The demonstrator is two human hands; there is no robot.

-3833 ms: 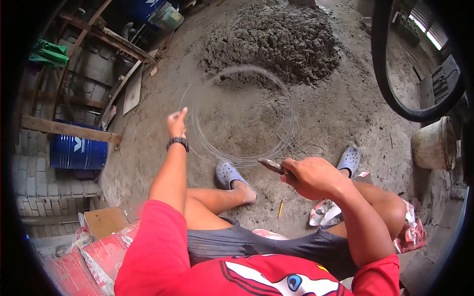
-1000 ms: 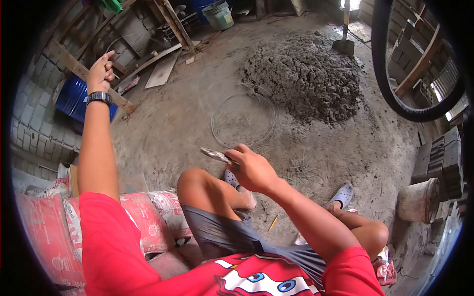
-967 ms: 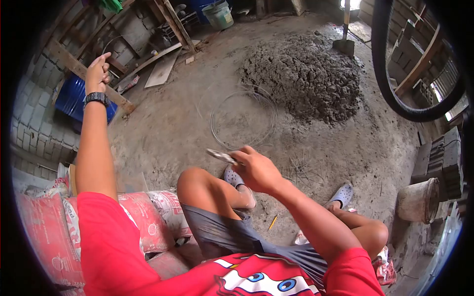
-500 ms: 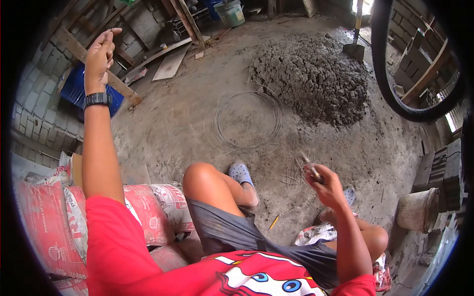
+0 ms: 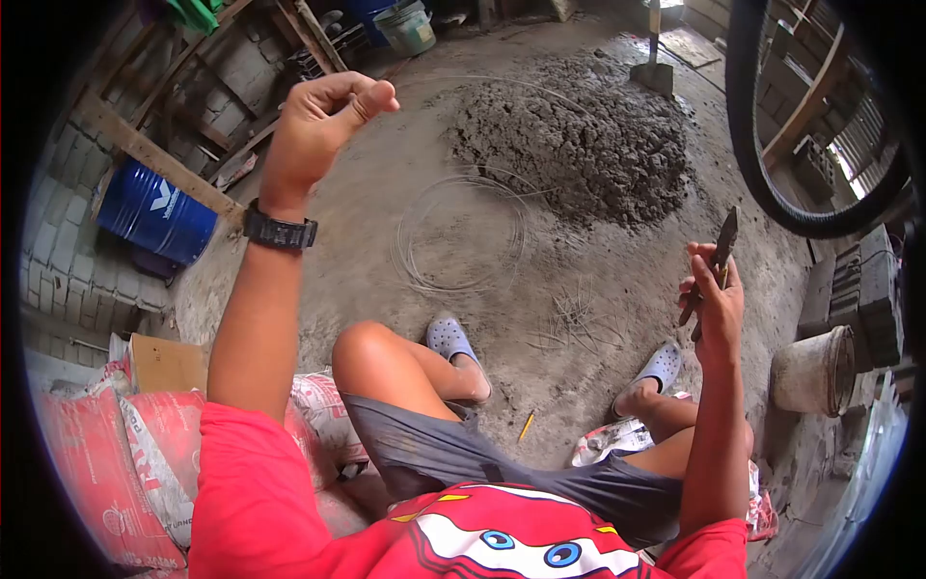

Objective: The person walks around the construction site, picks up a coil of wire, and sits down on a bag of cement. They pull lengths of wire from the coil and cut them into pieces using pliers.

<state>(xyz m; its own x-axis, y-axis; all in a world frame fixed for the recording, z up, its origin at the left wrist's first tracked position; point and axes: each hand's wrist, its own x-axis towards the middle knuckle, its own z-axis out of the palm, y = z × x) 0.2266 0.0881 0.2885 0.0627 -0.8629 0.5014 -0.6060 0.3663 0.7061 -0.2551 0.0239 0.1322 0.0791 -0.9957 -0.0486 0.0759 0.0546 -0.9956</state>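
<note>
My left hand (image 5: pixel 323 135), raised above the floor with a watch on the wrist, is closed in a pinch. From near its fingertips a thin wire (image 5: pixel 502 80) arcs to the right; the grip itself is partly hidden by the fingers. My right hand (image 5: pixel 716 299) is wrapped round dark pliers (image 5: pixel 725 241), held with the jaws pointing up. On the floor between my hands lies a loose coil of wire (image 5: pixel 405 253). Several short cut pieces of wire (image 5: pixel 577 318) are scattered nearer my feet.
A mound of wet mortar (image 5: pixel 579 145) with a shovel (image 5: pixel 653 77) stands ahead. A pencil (image 5: pixel 527 425) lies between my legs. Cement bags (image 5: pixel 92 463) and a blue drum (image 5: pixel 159 212) are at left; a bucket (image 5: pixel 810 372) and concrete blocks (image 5: pixel 858 289) at right. A black hose (image 5: pixel 748 125) hangs at upper right.
My left hand has moved right and slightly down in view. My right hand has moved right and up, turning the pliers upright. The view has shifted a little.
</note>
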